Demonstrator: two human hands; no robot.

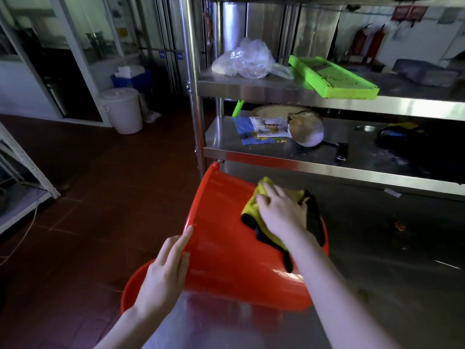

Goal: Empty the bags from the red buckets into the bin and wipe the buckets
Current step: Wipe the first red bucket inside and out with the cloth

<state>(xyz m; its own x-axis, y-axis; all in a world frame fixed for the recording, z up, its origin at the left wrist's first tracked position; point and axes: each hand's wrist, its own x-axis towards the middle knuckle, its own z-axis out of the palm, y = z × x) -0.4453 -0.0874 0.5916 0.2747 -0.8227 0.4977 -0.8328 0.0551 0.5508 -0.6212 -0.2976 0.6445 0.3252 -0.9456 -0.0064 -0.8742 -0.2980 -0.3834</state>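
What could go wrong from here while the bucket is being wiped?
1. The red bucket lies on its side at the edge of the table, steadied only by the flat left hand; wiping pressure could roll it off.
2. The right hand presses the cloth without gripping it, so the cloth may slip down the curved side.

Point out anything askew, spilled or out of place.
The green tray sits skewed at the upper shelf's front edge. The red bucket lies tipped, left hand steadying, right hand pressing a cloth on it.
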